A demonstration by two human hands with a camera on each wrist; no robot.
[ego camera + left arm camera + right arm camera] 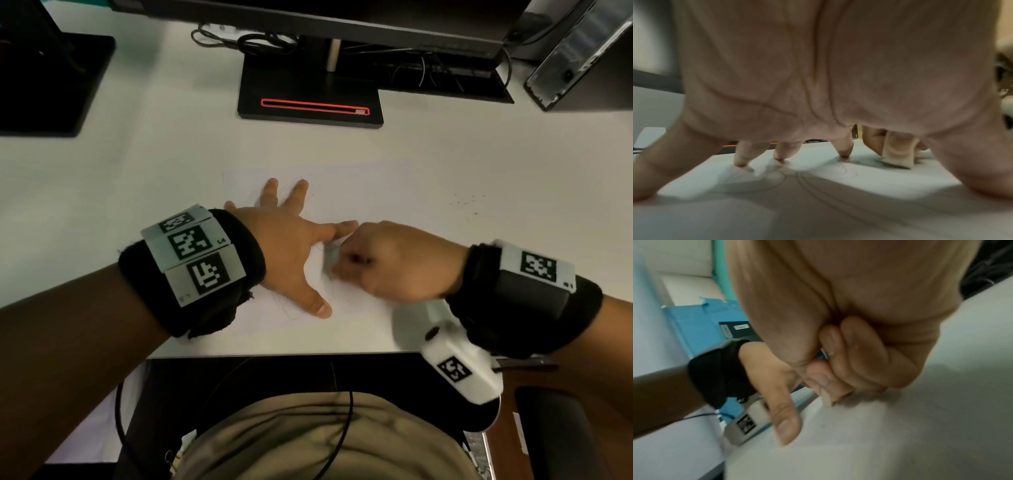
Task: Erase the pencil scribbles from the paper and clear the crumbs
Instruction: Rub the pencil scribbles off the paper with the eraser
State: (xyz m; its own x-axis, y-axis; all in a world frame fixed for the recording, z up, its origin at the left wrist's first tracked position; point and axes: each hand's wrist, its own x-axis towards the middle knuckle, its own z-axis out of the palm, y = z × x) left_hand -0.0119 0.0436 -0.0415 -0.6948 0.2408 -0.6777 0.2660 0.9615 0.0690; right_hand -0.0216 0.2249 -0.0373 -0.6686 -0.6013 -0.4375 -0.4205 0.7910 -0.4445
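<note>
Left hand point(291, 240): we press our spread fingers flat on the paper point(370, 192).
Right hand point(387, 263): we pinch the eraser point(898, 155), beside our left forefinger.

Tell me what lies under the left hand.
Under the left hand, spread fingers press the paper on the desk. Faint pencil scribbles loop beneath the palm. The palm hides part of them in the head view.
</note>
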